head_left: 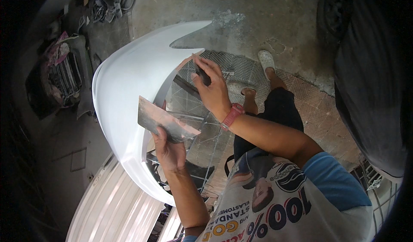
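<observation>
A large curved white car bumper [124, 78] arches in front of me, its inner edge toward my body. In my left hand [172, 155] is a flat rectangular mixing plate [157, 119] smeared with pinkish body filler; the thumb lies against its near edge, and most of the fingers are hidden behind it. My right hand [217, 89] pinches a dark putty spreader [201, 72], its tip at the bumper's pointed inner corner. A strip of pinkish filler [184, 63] lies along that edge, beside the spreader. A red watch [233, 115] is on my right wrist.
A metal stand [189, 116] shows beneath the bumper. Ribbed white panels [114, 199] lie at the lower left. Dark car parts [64, 78] sit on the floor at the left, with more tangled parts [109, 3] farther back. A wheel [337, 11] and dark-covered bulk [370, 82] stand at the right.
</observation>
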Demonstrator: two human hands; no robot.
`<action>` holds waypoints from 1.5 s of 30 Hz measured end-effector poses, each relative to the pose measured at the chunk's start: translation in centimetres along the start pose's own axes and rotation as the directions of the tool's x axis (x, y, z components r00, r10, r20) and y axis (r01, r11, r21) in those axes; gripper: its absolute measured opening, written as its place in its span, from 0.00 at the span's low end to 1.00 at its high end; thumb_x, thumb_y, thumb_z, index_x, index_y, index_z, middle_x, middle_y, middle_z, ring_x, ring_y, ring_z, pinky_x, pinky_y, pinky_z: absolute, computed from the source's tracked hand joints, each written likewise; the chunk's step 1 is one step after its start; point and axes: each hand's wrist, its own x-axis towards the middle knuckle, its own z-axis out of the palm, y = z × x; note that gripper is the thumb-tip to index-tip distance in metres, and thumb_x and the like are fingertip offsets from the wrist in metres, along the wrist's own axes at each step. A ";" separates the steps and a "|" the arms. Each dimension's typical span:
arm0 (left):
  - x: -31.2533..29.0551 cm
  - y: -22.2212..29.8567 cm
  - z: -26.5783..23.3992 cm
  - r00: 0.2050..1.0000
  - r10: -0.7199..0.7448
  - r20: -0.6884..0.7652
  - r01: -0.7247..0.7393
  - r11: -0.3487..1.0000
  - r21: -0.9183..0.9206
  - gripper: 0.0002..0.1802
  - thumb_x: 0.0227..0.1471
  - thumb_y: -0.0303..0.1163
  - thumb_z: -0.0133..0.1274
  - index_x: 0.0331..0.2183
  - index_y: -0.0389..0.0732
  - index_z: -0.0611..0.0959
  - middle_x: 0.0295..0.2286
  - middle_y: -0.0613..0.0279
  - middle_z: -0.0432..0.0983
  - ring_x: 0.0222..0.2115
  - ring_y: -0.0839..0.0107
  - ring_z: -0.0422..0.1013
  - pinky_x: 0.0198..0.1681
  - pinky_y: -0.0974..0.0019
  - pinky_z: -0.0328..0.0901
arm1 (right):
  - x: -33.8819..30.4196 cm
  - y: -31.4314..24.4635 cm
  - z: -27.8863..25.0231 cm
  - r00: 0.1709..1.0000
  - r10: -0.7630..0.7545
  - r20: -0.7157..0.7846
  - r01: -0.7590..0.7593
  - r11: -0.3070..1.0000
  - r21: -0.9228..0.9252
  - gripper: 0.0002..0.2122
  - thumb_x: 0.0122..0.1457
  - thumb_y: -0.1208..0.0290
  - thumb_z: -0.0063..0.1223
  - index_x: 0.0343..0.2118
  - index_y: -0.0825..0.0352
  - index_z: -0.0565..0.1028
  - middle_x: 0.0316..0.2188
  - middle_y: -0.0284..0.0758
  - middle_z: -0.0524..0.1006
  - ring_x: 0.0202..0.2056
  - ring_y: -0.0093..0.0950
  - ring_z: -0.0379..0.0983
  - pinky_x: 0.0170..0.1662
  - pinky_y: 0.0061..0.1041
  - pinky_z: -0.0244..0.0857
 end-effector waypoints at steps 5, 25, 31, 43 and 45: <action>0.0 -0.2 -0.4 0.999 -0.003 -0.034 0.002 0.999 -0.036 0.40 0.67 0.41 0.58 0.71 0.40 0.61 0.67 0.51 0.65 0.60 0.60 0.68 0.64 0.52 0.66 | -0.1 0.6 -1.9 0.999 0.026 0.031 -0.027 0.999 0.029 0.23 0.68 0.70 0.58 0.66 0.60 0.75 0.63 0.39 0.71 0.65 0.36 0.68 0.69 0.35 0.62; 0.2 -0.1 -0.3 1.000 0.011 0.015 -0.011 1.000 -0.009 0.44 0.65 0.42 0.60 0.72 0.41 0.59 0.68 0.52 0.63 0.66 0.59 0.64 0.69 0.50 0.61 | -0.5 1.8 0.5 1.000 -0.007 -0.004 0.007 1.000 0.020 0.25 0.67 0.68 0.62 0.67 0.57 0.74 0.64 0.40 0.70 0.66 0.38 0.66 0.69 0.37 0.62; 0.0 -0.3 -0.5 0.999 0.031 -0.006 -0.031 0.997 -0.074 0.38 0.70 0.40 0.54 0.72 0.38 0.59 0.68 0.44 0.63 0.53 0.61 0.74 0.60 0.54 0.70 | 0.5 2.7 -1.8 0.993 0.091 -0.079 -0.090 0.996 0.016 0.24 0.67 0.68 0.60 0.66 0.59 0.75 0.63 0.41 0.71 0.65 0.40 0.67 0.69 0.38 0.63; 0.2 -0.2 -0.5 1.000 0.012 0.009 -0.012 1.000 0.008 0.44 0.64 0.42 0.61 0.72 0.41 0.59 0.69 0.52 0.63 0.64 0.60 0.66 0.68 0.51 0.63 | -0.2 2.6 0.6 0.999 0.000 -0.034 0.000 1.000 -0.010 0.24 0.68 0.69 0.62 0.67 0.59 0.75 0.63 0.40 0.71 0.65 0.37 0.68 0.69 0.35 0.63; 0.2 -0.1 -0.5 1.000 -0.006 -0.003 0.006 1.000 -0.012 0.43 0.65 0.42 0.61 0.72 0.41 0.60 0.68 0.52 0.64 0.64 0.60 0.66 0.67 0.51 0.64 | -0.4 2.6 -0.1 1.000 0.028 0.006 -0.028 0.999 0.041 0.24 0.68 0.69 0.62 0.67 0.60 0.74 0.63 0.40 0.72 0.65 0.37 0.68 0.69 0.35 0.63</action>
